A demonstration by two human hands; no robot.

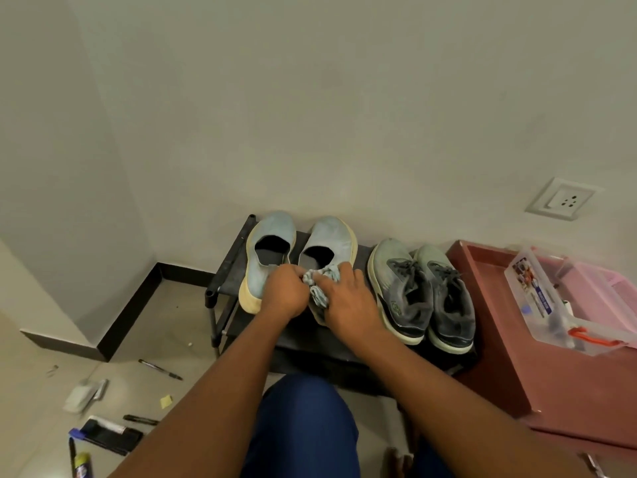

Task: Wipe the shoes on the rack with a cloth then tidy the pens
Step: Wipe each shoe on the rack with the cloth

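Note:
Two pale blue slip-on shoes [272, 257] with yellowed soles stand on the black shoe rack [224, 270], next to a pair of grey lace-up trainers [420, 291]. A crumpled light blue cloth [319, 282] lies on the heel of the right slip-on shoe [331, 243]. My left hand [284, 293] grips the cloth's left side. My right hand [348, 298] grips it from the right and covers the shoe's heel. Pens [160, 369] lie scattered on the floor at the lower left.
A red-brown cabinet top [482, 305] at the right carries a clear plastic box [551, 305] and a pink basket [606, 288]. A wall socket [562, 199] sits above it. A wallet-like black case [110, 434], a marker [82, 464] and small bits lie on the floor. My blue-clad knee [303, 426] is below the rack.

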